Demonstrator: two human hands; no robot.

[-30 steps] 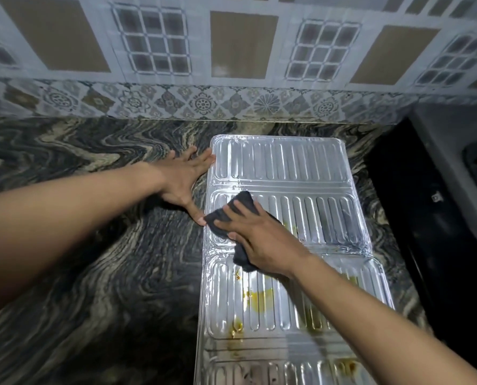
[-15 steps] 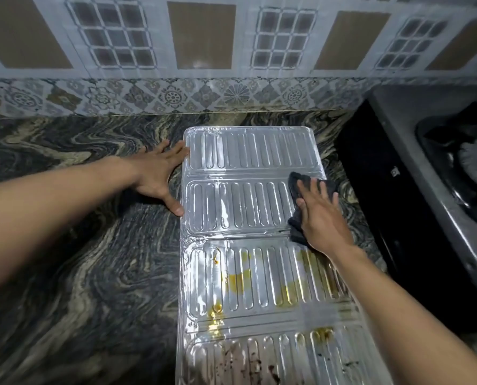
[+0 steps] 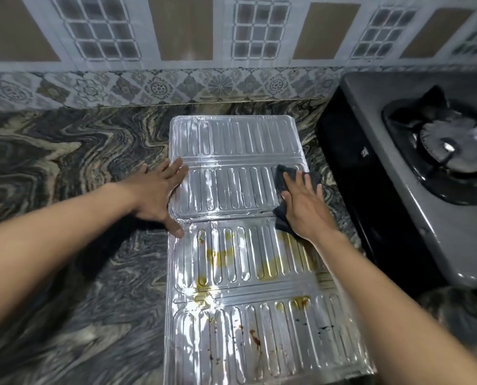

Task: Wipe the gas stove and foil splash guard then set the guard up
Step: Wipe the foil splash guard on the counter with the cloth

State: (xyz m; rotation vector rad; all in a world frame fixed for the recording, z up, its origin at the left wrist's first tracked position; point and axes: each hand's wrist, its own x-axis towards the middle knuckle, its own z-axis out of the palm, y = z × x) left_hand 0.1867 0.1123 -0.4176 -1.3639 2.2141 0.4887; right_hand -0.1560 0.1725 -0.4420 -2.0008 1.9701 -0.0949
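Observation:
The ribbed foil splash guard (image 3: 231, 151) lies flat on the marbled counter, unfolded into several panels. Its two far panels look clean; the nearer ones carry yellow and brown stains. My left hand (image 3: 156, 195) rests flat with fingers spread on the guard's left edge, pinning it. My right hand (image 3: 304, 207) presses a dark cloth (image 3: 287, 173) against the right edge of the second panel. The gas stove (image 3: 415, 207) stands to the right, with one burner (image 3: 451, 145) visible.
The dark swirled counter (image 3: 78, 190) extends left of the guard. A patterned tiled wall (image 3: 176, 51) runs along the back. The stove's black side (image 3: 351, 173) sits close to the guard's right edge.
My right hand slid the cloth from the left side of the second panel across to its right edge. The left hand stayed on the guard's left edge. The view shifted right, revealing the stove burner.

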